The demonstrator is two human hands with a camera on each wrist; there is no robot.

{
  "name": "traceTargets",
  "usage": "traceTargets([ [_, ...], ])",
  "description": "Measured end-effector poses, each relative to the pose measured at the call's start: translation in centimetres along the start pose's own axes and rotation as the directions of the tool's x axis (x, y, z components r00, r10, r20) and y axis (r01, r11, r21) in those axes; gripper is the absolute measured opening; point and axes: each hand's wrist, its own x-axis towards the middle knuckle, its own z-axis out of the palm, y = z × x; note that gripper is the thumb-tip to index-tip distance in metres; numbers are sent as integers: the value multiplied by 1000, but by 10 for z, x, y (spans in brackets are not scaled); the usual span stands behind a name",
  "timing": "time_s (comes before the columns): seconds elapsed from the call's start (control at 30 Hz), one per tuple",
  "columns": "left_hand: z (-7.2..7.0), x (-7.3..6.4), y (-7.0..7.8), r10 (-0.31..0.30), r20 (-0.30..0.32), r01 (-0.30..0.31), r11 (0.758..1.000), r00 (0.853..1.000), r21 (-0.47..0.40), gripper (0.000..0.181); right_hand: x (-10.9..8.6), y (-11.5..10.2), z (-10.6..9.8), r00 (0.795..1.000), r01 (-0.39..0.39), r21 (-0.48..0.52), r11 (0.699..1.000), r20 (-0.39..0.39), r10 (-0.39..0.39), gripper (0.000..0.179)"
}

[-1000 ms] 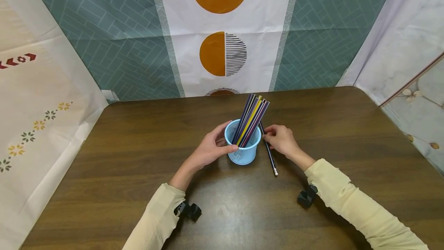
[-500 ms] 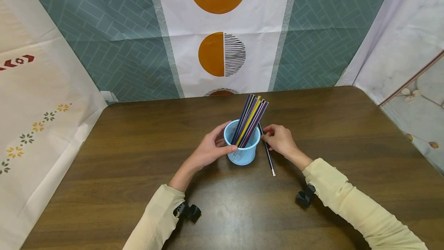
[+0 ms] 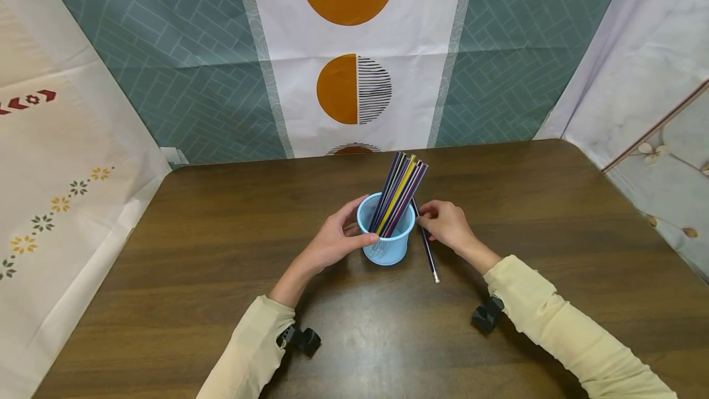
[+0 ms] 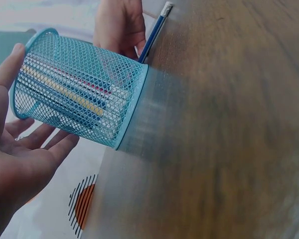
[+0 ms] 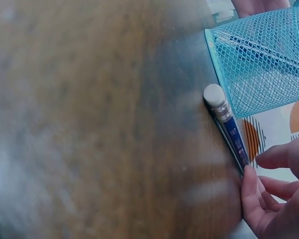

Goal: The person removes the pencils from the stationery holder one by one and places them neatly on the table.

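A light blue mesh pencil cup stands upright on the table. Inside it a bundle of pencils, mostly dark with one yellow, leans to the right. My left hand grips the cup from the left, thumb at the near side of the rim and fingers round the far side. Just right of the cup lies a single dark blue pencil, its white eraser end towards me. My right hand holds this pencil with thumb and fingertips near its middle; the fingers cover part of the shaft.
The dark brown wooden table has its far edge close behind the cup. A patterned cloth hangs beyond that edge, and pale cloths hang at both sides. Each wrist carries a small black camera.
Both hands keep their hold and stay almost still. The cup and the pencils look the same; only the head view has shifted slightly.
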Motion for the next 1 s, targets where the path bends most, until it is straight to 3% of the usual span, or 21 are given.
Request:
traceTargets([
  [0.63,0,0,-2,18,4,-18,1000,1000,-6,75,-2,7,-11,1000,21,55,998,-4,-21,20],
  [1.0,0,0,-2,17,-3,-17,1000,1000,-8,74,-4,9,-17,997,74,101,992,10,-75,24],
])
